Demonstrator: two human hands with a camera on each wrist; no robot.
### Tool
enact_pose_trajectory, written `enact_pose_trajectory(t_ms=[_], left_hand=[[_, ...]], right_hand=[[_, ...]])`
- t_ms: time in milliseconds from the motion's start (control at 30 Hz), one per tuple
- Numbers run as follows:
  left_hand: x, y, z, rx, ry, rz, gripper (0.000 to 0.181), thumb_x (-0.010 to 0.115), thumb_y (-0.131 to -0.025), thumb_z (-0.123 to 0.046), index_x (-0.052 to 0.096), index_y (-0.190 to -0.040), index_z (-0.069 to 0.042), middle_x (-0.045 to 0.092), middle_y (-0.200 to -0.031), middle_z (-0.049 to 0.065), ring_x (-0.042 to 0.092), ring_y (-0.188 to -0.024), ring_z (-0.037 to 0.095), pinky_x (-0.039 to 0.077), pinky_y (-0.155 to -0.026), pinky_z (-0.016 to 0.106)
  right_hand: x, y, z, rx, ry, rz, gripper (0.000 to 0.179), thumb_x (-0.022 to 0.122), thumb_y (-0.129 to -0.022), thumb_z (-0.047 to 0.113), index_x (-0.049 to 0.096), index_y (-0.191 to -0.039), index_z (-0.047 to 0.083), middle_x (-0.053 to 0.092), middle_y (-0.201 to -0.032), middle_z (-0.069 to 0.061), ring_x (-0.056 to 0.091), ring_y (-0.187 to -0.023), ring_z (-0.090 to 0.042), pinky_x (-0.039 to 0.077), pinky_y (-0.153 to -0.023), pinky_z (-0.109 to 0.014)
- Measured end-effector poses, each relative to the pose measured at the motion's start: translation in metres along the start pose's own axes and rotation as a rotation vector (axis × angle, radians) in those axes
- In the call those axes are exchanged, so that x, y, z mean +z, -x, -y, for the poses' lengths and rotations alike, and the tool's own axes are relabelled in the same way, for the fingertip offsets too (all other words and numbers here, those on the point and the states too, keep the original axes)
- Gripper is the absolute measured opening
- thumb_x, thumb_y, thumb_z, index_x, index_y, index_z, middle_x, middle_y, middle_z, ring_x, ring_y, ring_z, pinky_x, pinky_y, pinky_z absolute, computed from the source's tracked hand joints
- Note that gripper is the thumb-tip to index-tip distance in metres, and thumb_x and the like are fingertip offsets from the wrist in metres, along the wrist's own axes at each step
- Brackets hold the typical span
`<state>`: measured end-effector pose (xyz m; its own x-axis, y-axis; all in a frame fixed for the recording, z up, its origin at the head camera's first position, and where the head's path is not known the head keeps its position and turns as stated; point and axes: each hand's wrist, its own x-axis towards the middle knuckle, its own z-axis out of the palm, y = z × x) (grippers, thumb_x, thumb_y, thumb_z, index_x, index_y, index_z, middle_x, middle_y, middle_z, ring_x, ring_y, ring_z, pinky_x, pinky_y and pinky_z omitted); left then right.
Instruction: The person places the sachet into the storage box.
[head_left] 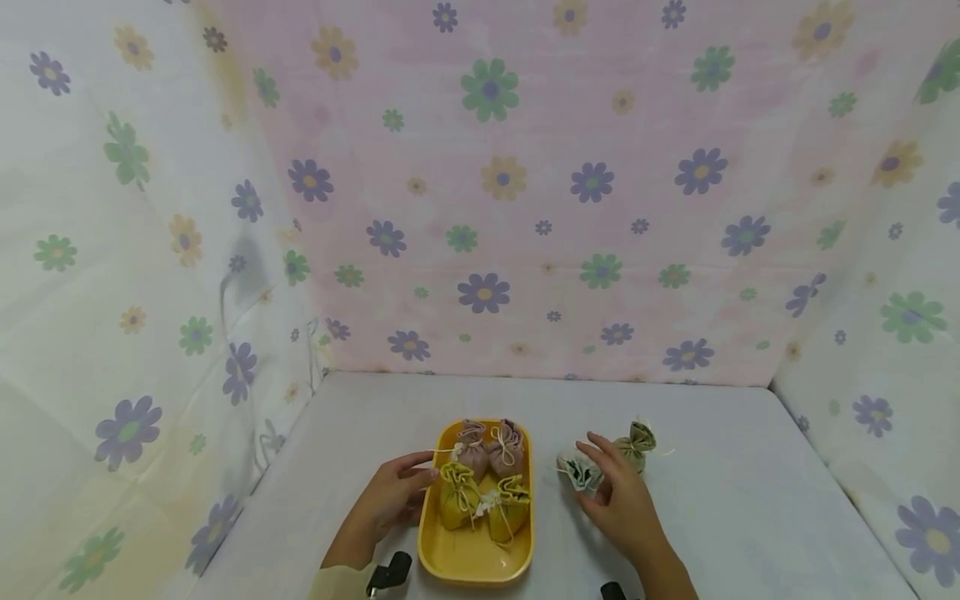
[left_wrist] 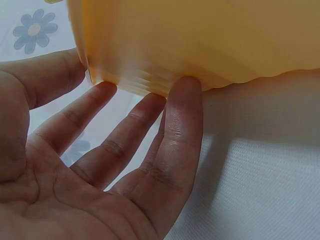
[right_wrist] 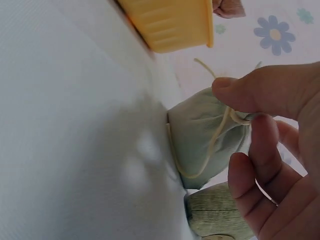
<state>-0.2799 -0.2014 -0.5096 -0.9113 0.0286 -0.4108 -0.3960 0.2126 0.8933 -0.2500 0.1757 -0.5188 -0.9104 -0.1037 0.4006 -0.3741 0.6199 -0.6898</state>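
Note:
My left hand (head_left: 386,500) rests against the left side of a yellow plastic tray (head_left: 476,568), its fingertips (left_wrist: 182,92) touching the outer wall. Two mauve drawstring pouches (head_left: 471,457) and two yellow-green drawstring pouches (head_left: 456,504) lie in the tray. To the right, my right hand (head_left: 618,504) is spread around a pale green drawstring pouch (right_wrist: 200,132) that stands on the table. The thumb (right_wrist: 225,87) overlaps that pouch in the right wrist view; whether it presses there I cannot tell. An olive green pouch (head_left: 634,450) sits just beyond the fingers.
A white cloth covers the table (head_left: 750,500). Flower-patterned curtains (head_left: 547,267) hang behind it and along both sides. Black wrist mounts (head_left: 393,571) show near the bottom edge.

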Motion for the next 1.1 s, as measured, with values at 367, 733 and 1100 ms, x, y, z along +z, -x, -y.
enact_pose_trajectory(t_ms=[367,733,1100], left_hand=[[0.000,0.002,0.000,0.005,0.011,0.016,0.065,0.077,-0.093,-0.037,0.055,-0.150,-0.014,0.067,-0.136,0.018,0.076,-0.096,0.022,0.064,-0.073,0.039],[-0.002,0.003,-0.001,0.004,0.007,0.012,0.066,0.077,-0.094,-0.036,0.054,-0.151,-0.013,0.066,-0.137,0.019,0.076,-0.098,0.022,0.065,-0.074,0.039],[-0.001,0.001,-0.002,-0.019,0.001,0.004,0.065,0.077,-0.093,-0.038,0.055,-0.150,-0.015,0.067,-0.136,0.017,0.076,-0.097,0.022,0.064,-0.073,0.038]], right_hand=[[0.004,0.000,-0.007,0.035,0.021,-0.023,0.068,0.094,-0.071,0.006,0.071,-0.133,0.019,0.048,-0.158,-0.011,0.048,-0.054,0.002,0.049,-0.051,-0.020],[0.004,-0.005,-0.009,0.002,0.062,-0.125,0.042,0.095,-0.072,0.009,0.081,-0.109,0.022,0.056,-0.149,-0.007,0.046,-0.053,0.004,0.047,-0.051,-0.019],[-0.001,-0.010,-0.008,0.041,0.058,-0.130,0.031,0.092,-0.078,0.016,0.082,-0.107,0.020,0.057,-0.148,-0.004,0.060,-0.069,0.002,0.055,-0.062,-0.019]])
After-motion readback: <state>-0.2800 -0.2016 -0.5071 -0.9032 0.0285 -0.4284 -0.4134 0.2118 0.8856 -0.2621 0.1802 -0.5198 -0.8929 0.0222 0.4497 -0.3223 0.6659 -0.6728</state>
